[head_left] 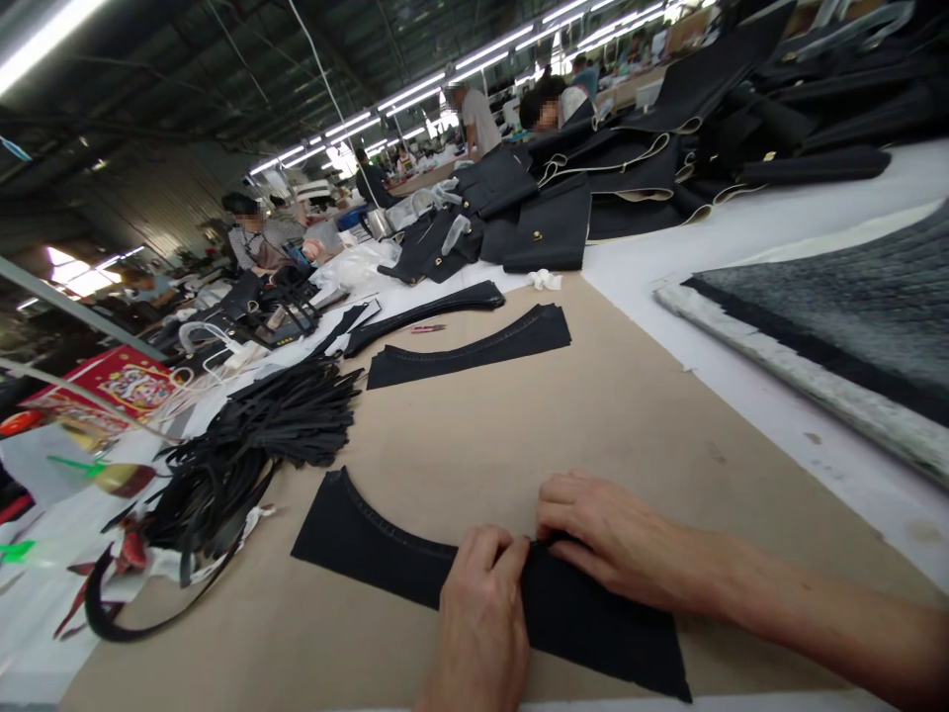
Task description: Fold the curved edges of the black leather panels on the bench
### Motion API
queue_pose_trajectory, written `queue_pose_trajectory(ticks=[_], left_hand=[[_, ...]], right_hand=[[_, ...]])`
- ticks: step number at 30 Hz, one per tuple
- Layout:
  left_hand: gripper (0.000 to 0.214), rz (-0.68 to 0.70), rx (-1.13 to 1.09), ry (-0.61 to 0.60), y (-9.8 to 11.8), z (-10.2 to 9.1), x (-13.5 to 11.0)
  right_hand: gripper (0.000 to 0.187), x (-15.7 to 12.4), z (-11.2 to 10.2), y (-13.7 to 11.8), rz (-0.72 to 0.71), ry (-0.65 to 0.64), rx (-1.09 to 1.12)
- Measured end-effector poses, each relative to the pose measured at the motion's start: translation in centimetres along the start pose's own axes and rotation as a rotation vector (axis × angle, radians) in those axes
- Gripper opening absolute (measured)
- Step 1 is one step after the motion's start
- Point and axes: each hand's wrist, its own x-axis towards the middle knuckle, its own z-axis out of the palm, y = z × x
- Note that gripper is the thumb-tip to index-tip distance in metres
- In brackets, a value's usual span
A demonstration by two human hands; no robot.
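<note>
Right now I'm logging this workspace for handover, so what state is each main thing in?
Front black piece: spread out, partly covered
Left hand: fingers bent, on that piece
Right hand: fingers bent, at its curved edge
Middle black piece: lying flat
Black strips: heaped, tangled
Brown sheet: spread flat
Grey layers: stacked
Ceiling lights: lit

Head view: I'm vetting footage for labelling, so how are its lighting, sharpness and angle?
Head view: ceiling lights and the bright opening at left glare white; head view: the black panel under the left hand and right hand shows little surface detail; head view: the far background looks soft, and the room slants.
</note>
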Motion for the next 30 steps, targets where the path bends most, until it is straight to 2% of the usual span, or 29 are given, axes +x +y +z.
queue_pose_trajectory(ticks=[6, 12, 15, 18, 21, 24, 26, 30], left_hand=[[0.038, 0.144, 0.116, 0.074, -1.1, 1.5, -2.2], [0.046, 0.208, 0.264, 0.234, -2.1, 2.7, -4.0], [0.041, 0.179, 0.180, 0.246, -2.3, 2.4, -3.8], [0.034, 0.040, 0.091, 0.248, -1.7, 1.9, -2.6], [0.036, -0.090, 0.024, 0.180, -0.4, 1.6, -0.8], [0.035, -0.156, -0.108, 0.006, 1.0, 1.6, 1.1], [0.031, -0.189, -0.163, -0.082, 1.6, 1.5, 2.2], [0.031, -0.239, -0.216, -0.176, 2.1, 1.0, 3.5]], right_hand=[[0.011, -0.7, -0.7, 0.7, -0.046, -0.020, 0.028], [0.012, -1.1, -1.1, 1.4, -0.084, -0.019, 0.034], [0.012, -1.2, -1.1, 1.5, -0.082, -0.014, 0.044], [0.016, -1.3, -1.1, 1.4, -0.048, 0.003, 0.031], [0.023, -1.4, -1.0, 1.4, -0.010, 0.017, 0.024], [0.026, -1.6, -1.0, 1.5, 0.026, 0.021, 0.053], [0.025, -1.6, -1.1, 1.7, 0.060, 0.027, 0.080], [0.018, -1.6, -1.6, 1.7, 0.108, 0.007, 0.107]])
